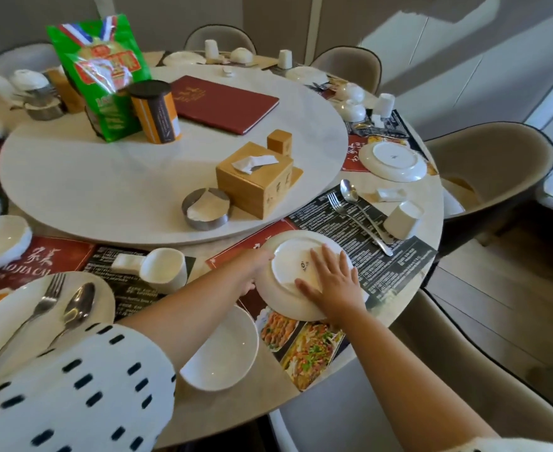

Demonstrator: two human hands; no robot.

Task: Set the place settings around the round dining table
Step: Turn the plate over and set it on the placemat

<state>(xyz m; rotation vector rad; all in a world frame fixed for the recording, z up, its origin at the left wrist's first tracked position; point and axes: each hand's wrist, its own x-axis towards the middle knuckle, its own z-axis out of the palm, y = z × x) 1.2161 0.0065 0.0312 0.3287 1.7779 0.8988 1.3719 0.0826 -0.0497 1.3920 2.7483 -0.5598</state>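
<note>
Item: plate point(289, 267), upturned, on the placemat point(395, 256) near the counter point(268, 380) edge.
Your right hand point(332, 287) lies spread flat on its base; your left hand point(254, 272) grips its rim.
Step, by my reading: seating this setting's plate.
Next: probably flip it face-up, clear of the fork point(350, 213) beyond your right hand.

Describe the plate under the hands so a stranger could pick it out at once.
On the round dining table, look this side of the wooden tissue box. A white plate is upside down over a menu placemat. Unlike the overturned plate further right, it has the right hand flat on it and the left hand gripping its rim.
</note>
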